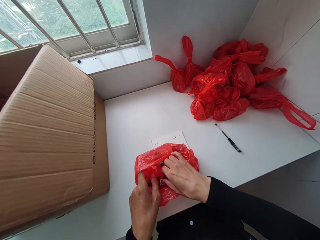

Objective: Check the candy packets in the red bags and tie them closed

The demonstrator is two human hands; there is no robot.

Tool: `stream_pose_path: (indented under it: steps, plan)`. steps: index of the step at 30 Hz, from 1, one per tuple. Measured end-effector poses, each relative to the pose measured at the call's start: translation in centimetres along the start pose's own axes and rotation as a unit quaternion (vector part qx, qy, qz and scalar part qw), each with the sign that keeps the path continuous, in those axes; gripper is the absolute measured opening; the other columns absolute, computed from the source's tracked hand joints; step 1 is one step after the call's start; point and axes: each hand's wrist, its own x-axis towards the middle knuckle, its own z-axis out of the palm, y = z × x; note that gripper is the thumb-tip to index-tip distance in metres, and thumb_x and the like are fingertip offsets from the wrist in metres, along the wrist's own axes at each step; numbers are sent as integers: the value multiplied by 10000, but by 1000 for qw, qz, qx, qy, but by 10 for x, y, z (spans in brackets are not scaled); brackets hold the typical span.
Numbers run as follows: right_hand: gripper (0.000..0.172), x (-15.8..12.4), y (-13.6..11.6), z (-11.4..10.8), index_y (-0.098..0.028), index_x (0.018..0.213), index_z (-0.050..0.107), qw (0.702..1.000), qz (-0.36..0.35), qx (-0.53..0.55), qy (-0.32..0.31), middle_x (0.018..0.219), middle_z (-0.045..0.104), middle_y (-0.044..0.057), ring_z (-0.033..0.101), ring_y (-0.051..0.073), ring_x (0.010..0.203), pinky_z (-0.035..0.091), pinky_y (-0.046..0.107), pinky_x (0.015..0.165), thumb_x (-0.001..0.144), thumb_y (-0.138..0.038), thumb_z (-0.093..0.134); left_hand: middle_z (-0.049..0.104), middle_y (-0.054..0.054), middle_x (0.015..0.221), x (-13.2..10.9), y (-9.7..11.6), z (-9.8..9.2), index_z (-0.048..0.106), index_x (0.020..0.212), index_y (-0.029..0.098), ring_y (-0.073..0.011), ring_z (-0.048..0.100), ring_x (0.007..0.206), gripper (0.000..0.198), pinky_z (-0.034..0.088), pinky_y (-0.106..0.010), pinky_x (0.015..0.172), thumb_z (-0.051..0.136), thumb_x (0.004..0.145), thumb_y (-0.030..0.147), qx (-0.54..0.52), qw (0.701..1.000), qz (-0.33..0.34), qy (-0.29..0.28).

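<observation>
A red plastic bag (156,158) lies near the front edge of the white table, its mouth spread toward me. My left hand (144,201) grips the left side of the bag's mouth, with its fingertips inside the plastic. From the right, my right hand (181,175) reaches in with bent fingers, and a small dark thing shows at its fingertips. What else lies in the bag is mostly hidden by the film and my hands. Partly under the bag's far side is a white sheet of paper (171,139) with handwriting.
Several knotted red bags (231,81) are heaped in the table's back right corner. A black pen (228,138) lies in front of them. On the left stands a large open cardboard box (48,132), below a barred window (74,10).
</observation>
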Motion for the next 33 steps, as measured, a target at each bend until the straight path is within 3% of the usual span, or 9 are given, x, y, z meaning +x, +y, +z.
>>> stream_pose_path:
  steps: [5, 9, 15, 18, 22, 27, 33]
  plan:
    - [171, 4, 1, -5, -175, 912, 602, 996, 78, 24, 40, 915, 630, 53, 545, 213, 874, 383, 392, 977, 1003, -241, 473, 496, 72, 523, -1, 1, 1, 424, 906, 260, -168, 481, 458, 126, 287, -265, 526, 407, 999, 343, 24, 1000, -11, 3]
    - [148, -5, 7, -15, -183, 945, 606, 996, 88, 16, 28, 872, 657, 39, 563, 200, 807, 349, 420, 1005, 987, -171, 465, 599, 55, 623, 0, 6, 1, 514, 1099, 275, -161, 542, 510, 144, 320, -257, 554, 424, 1011, 346, 64, 998, -1, 6]
    - [141, -23, 10, -45, -143, 1028, 664, 982, 155, 12, -111, 846, 693, 69, 634, 233, 839, 268, 486, 1124, 943, -170, 555, 625, 43, 635, 2, 12, 13, 494, 1120, 235, -176, 564, 501, 152, 320, -269, 533, 402, 1026, 311, 122, 989, 88, -2]
    - [152, -23, 6, -51, -127, 1034, 675, 976, 162, 10, -147, 904, 713, 95, 655, 256, 909, 270, 483, 1138, 939, -166, 564, 647, 32, 646, 5, 15, 23, 491, 1107, 213, -189, 588, 498, 144, 303, -279, 517, 403, 1025, 290, 138, 983, 121, -8]
    - [160, -24, 8, -44, -160, 962, 670, 980, 158, 0, -119, 842, 702, 65, 645, 233, 840, 325, 461, 1089, 955, -152, 510, 721, 5, 756, 13, 18, 25, 543, 1136, 235, -208, 662, 576, 172, 301, -280, 546, 423, 1019, 274, 160, 978, 134, -24]
    - [169, -29, 14, -31, -181, 878, 644, 984, 162, -8, -80, 803, 690, 42, 621, 201, 766, 355, 434, 1047, 956, -139, 500, 695, -32, 677, 19, 18, 13, 568, 887, 207, -226, 667, 597, 245, 282, -286, 544, 419, 1023, 347, 189, 980, 65, -25]
    - [175, -33, 18, -23, -197, 812, 623, 990, 137, -29, -26, 745, 651, 4, 564, 171, 685, 353, 421, 1047, 935, -112, 531, 594, 60, 590, 3, 18, -1, 528, 1061, 249, -157, 513, 476, 166, 315, -258, 535, 442, 1011, 381, 72, 995, 59, 35]
